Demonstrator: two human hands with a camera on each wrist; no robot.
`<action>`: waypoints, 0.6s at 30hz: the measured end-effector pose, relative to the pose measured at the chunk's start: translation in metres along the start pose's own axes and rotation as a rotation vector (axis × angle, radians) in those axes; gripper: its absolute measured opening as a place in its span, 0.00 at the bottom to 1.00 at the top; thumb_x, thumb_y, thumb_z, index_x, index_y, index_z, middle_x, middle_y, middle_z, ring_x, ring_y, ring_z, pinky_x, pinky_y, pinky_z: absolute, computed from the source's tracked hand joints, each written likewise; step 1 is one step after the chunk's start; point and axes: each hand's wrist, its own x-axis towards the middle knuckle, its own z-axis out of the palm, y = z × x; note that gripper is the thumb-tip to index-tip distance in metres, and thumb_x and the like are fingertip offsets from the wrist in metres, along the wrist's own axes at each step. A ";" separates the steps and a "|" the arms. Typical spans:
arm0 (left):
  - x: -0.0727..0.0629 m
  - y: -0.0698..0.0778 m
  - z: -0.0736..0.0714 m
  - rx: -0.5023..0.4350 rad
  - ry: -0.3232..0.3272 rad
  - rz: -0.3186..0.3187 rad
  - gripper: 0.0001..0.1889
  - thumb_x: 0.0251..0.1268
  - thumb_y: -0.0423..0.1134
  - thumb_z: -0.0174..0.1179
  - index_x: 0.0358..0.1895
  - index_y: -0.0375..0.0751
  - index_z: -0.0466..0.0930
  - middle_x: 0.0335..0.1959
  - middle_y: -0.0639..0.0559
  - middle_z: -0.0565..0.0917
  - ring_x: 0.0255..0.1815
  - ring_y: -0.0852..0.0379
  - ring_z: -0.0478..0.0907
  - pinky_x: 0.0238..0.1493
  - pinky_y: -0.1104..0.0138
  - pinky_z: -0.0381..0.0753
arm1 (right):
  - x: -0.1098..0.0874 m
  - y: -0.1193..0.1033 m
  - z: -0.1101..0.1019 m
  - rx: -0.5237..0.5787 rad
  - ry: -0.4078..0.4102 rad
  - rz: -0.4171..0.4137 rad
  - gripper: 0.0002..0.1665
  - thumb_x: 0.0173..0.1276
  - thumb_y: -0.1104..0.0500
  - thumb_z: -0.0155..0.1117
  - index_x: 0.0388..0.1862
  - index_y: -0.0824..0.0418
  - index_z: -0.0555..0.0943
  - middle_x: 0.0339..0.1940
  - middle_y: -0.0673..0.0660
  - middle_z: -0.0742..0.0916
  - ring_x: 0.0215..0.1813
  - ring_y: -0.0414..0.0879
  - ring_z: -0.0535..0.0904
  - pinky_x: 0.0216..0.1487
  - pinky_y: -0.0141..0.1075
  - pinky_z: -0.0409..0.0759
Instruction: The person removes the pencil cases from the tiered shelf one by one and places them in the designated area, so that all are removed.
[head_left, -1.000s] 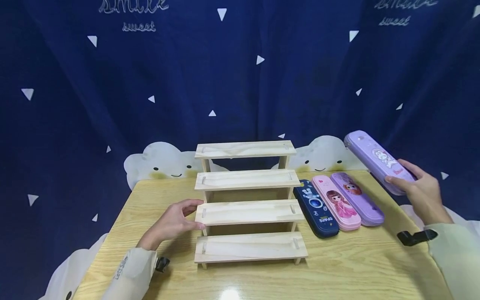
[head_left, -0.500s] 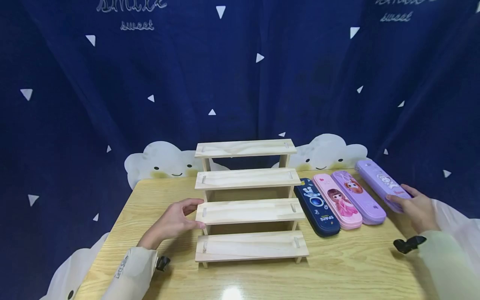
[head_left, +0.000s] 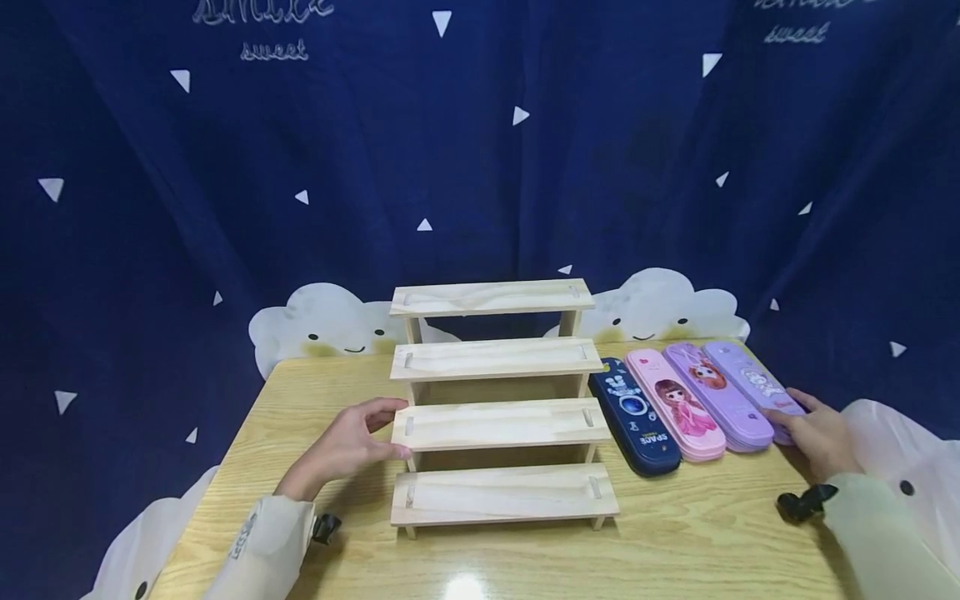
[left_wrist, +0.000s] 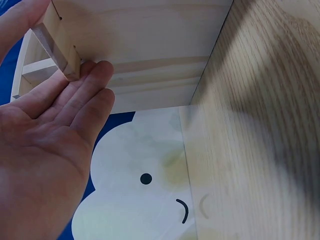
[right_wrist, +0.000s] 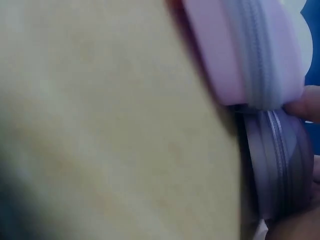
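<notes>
A four-step wooden rack (head_left: 504, 427) stands in the middle of the table. My left hand (head_left: 352, 442) grips the left end of its second step from the bottom, thumb above and fingers underneath, as the left wrist view shows with the plank end (left_wrist: 57, 50). At the right, my right hand (head_left: 821, 433) holds the near end of a light purple pencil case (head_left: 753, 379), which lies flat on the table. In the right wrist view this case (right_wrist: 280, 160) sits between thumb and fingers, against the neighbouring purple case (right_wrist: 255, 55).
Three more pencil cases lie in a slanted row right of the rack: a navy space one (head_left: 637, 421), a pink one with a girl (head_left: 678, 408) and a purple one (head_left: 716, 396). A navy curtain (head_left: 480, 150) with clouds hangs behind the wooden table (head_left: 540, 562).
My right hand has lowered the light purple pencil case from the air onto the table and moved it left, beside the other purple one. The left hand stays on the rack.
</notes>
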 end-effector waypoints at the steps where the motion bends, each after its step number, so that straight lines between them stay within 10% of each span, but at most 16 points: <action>1: -0.001 0.000 0.000 0.000 0.000 -0.001 0.39 0.47 0.42 0.81 0.66 0.40 0.76 0.63 0.42 0.83 0.68 0.41 0.78 0.70 0.46 0.76 | -0.001 0.001 0.002 0.003 0.000 0.003 0.54 0.71 0.38 0.61 0.82 0.65 0.51 0.78 0.75 0.63 0.75 0.72 0.60 0.78 0.64 0.57; 11: -0.003 0.000 -0.001 -0.017 0.008 0.005 0.40 0.48 0.44 0.81 0.67 0.40 0.75 0.66 0.41 0.81 0.70 0.40 0.76 0.71 0.45 0.75 | -0.011 -0.014 0.008 -0.062 -0.010 -0.041 0.56 0.75 0.36 0.53 0.81 0.72 0.44 0.76 0.83 0.58 0.75 0.81 0.54 0.75 0.73 0.54; 18: -0.008 0.005 -0.002 0.161 0.038 0.074 0.40 0.53 0.54 0.76 0.69 0.42 0.74 0.71 0.41 0.76 0.75 0.35 0.69 0.75 0.42 0.69 | -0.033 -0.061 0.020 -0.190 0.135 -0.357 0.48 0.76 0.44 0.55 0.80 0.72 0.51 0.77 0.81 0.60 0.77 0.80 0.53 0.74 0.74 0.53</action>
